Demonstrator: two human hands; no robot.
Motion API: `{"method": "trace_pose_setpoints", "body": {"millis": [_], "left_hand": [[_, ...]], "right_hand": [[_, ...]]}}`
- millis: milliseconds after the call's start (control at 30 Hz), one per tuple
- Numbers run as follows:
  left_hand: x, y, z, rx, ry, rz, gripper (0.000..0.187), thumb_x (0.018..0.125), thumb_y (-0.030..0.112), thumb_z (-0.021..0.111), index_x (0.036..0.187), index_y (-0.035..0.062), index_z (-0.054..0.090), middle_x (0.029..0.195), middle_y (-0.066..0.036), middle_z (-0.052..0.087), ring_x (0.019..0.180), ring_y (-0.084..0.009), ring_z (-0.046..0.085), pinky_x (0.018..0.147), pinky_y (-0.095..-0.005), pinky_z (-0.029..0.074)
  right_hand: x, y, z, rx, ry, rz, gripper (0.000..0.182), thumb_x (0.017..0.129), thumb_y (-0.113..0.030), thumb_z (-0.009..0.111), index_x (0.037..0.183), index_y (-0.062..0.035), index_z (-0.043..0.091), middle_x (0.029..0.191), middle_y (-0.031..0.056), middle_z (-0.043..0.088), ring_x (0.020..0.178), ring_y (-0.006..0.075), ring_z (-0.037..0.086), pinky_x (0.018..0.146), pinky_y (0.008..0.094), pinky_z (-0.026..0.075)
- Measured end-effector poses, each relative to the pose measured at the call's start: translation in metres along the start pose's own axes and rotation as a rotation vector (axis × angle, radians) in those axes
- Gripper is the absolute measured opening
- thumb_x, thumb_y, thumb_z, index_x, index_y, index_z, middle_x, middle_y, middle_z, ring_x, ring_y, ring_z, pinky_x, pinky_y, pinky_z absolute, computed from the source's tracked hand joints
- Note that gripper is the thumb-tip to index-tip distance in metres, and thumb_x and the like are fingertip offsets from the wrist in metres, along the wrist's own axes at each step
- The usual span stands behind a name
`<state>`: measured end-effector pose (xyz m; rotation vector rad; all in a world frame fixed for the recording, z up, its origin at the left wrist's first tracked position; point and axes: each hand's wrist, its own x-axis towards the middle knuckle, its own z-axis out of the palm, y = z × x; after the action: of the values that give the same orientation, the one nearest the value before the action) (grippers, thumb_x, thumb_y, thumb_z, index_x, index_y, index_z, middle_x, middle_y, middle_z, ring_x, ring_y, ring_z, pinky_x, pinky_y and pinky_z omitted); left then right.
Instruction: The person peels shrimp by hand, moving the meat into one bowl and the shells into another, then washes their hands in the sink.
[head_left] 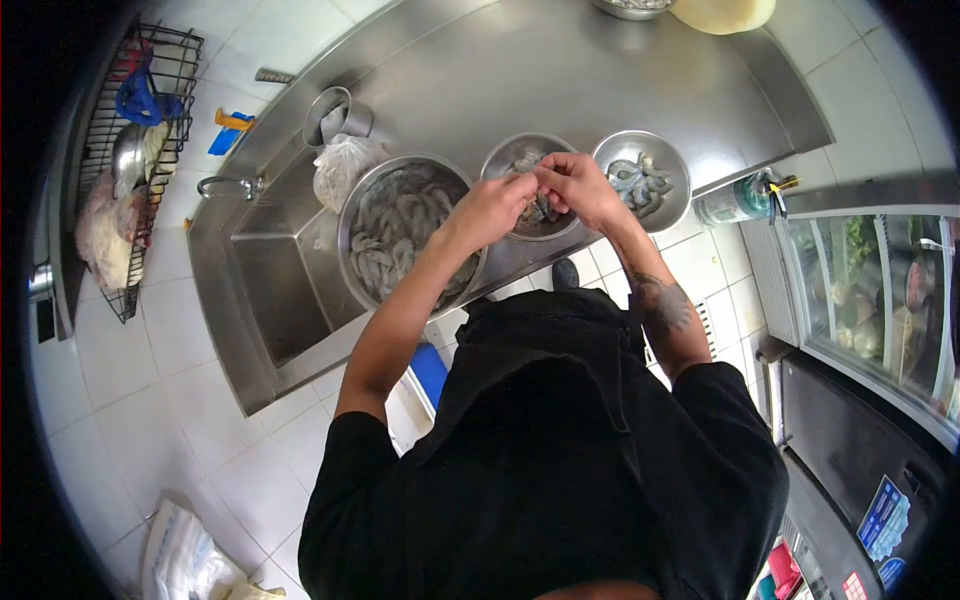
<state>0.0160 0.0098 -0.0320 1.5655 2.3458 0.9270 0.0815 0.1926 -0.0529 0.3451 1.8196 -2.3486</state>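
My left hand and my right hand meet above the middle steel bowl. Both have fingers pinched together, and whatever lies between them is too small and covered to make out. Under the hands, that bowl holds greyish and brownish shrimp pieces, partly hidden. Left of it, a large steel bowl is full of grey raw shrimp, with my left forearm across its edge. A smaller steel bowl on the right contains several grey shrimp, close to my right wrist.
A steel sink basin with a tap lies at the left. Beside the large bowl are a knotted plastic bag and a metal pot. A wire rack hangs at far left; a glass-fronted fridge stands right.
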Motion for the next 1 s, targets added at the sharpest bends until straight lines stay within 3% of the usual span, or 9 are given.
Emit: {"method": "trace_pose_setpoints", "body": {"millis": [133, 333, 433, 500, 667, 733, 800, 1000], "left_hand": [[-0.003, -0.001, 0.003, -0.015, 0.02, 0.011, 0.018, 0.083, -0.003, 0.063, 0.099, 0.0017, 0.055, 0.093, -0.016, 0.064, 0.082, -0.0368, 0.066, 0.07, -0.0426, 0.054], [-0.009, 0.002, 0.013, -0.074, 0.205, 0.048, 0.014, 0.083, -0.006, 0.059, 0.091, 0.0, 0.05, 0.088, -0.016, 0.063, 0.081, -0.0385, 0.065, 0.067, -0.0449, 0.053], [-0.013, -0.001, 0.014, -0.082, 0.261, 0.074, 0.016, 0.081, -0.007, 0.063, 0.091, 0.0, 0.053, 0.091, -0.016, 0.064, 0.086, -0.0371, 0.067, 0.07, -0.044, 0.055], [-0.016, -0.003, 0.013, -0.113, 0.37, 0.111, 0.018, 0.083, -0.001, 0.07, 0.091, 0.0009, 0.055, 0.107, -0.019, 0.067, 0.083, -0.0359, 0.068, 0.069, -0.0379, 0.055], [-0.016, -0.002, 0.008, -0.029, 0.209, 0.098, 0.017, 0.082, 0.0, 0.07, 0.093, 0.002, 0.058, 0.107, -0.018, 0.067, 0.089, -0.0331, 0.069, 0.075, -0.0388, 0.057], [-0.012, 0.0, 0.011, 0.006, 0.194, 0.098, 0.017, 0.083, 0.002, 0.07, 0.096, 0.0023, 0.06, 0.105, -0.016, 0.067, 0.094, -0.0318, 0.069, 0.078, -0.0399, 0.058], [-0.008, -0.003, 0.015, 0.047, 0.232, 0.265, 0.014, 0.087, 0.008, 0.067, 0.099, 0.0035, 0.062, 0.107, -0.016, 0.067, 0.094, -0.0315, 0.069, 0.079, -0.0386, 0.058], [-0.009, -0.006, 0.02, 0.15, 0.082, 0.139, 0.015, 0.089, 0.015, 0.064, 0.096, 0.0032, 0.061, 0.101, -0.013, 0.065, 0.087, -0.0312, 0.068, 0.075, -0.0384, 0.056]], "right_hand": [[0.0, 0.007, 0.0, 0.103, -0.009, 0.015, 0.013, 0.097, -0.01, 0.061, 0.091, 0.0009, 0.063, 0.067, -0.0004, 0.054, 0.054, 0.0067, 0.047, 0.045, 0.0228, 0.037], [-0.003, 0.016, -0.004, 0.238, 0.023, 0.064, 0.012, 0.096, -0.01, 0.061, 0.091, 0.0, 0.063, 0.069, -0.0002, 0.054, 0.055, 0.007, 0.048, 0.045, 0.0225, 0.037], [-0.002, 0.016, -0.015, 0.304, 0.065, 0.055, 0.012, 0.095, -0.01, 0.062, 0.09, 0.0007, 0.064, 0.069, 0.0004, 0.055, 0.055, 0.0074, 0.048, 0.045, 0.0232, 0.037], [-0.006, 0.008, -0.027, 0.284, 0.084, 0.032, 0.012, 0.093, -0.011, 0.064, 0.09, 0.0008, 0.064, 0.071, 0.0019, 0.058, 0.057, 0.0089, 0.051, 0.047, 0.0242, 0.041], [-0.025, -0.014, -0.013, 0.146, -0.004, 0.057, 0.011, 0.091, -0.01, 0.065, 0.09, 0.0005, 0.064, 0.077, 0.0042, 0.063, 0.065, 0.0109, 0.059, 0.056, 0.0246, 0.051], [-0.021, -0.007, -0.007, 0.04, -0.121, 0.024, 0.009, 0.094, -0.009, 0.062, 0.092, -0.0008, 0.062, 0.077, 0.0037, 0.062, 0.063, 0.0096, 0.059, 0.056, 0.0227, 0.049], [-0.019, 0.0, -0.007, 0.064, -0.053, 0.026, 0.003, 0.089, -0.005, 0.064, 0.09, -0.0019, 0.063, 0.077, 0.0035, 0.062, 0.065, 0.01, 0.058, 0.055, 0.0249, 0.048], [-0.014, 0.006, 0.001, 0.078, 0.059, 0.014, 0.004, 0.086, -0.001, 0.061, 0.083, -0.0023, 0.06, 0.067, 0.0015, 0.057, 0.053, 0.0079, 0.05, 0.044, 0.0235, 0.037]]}}
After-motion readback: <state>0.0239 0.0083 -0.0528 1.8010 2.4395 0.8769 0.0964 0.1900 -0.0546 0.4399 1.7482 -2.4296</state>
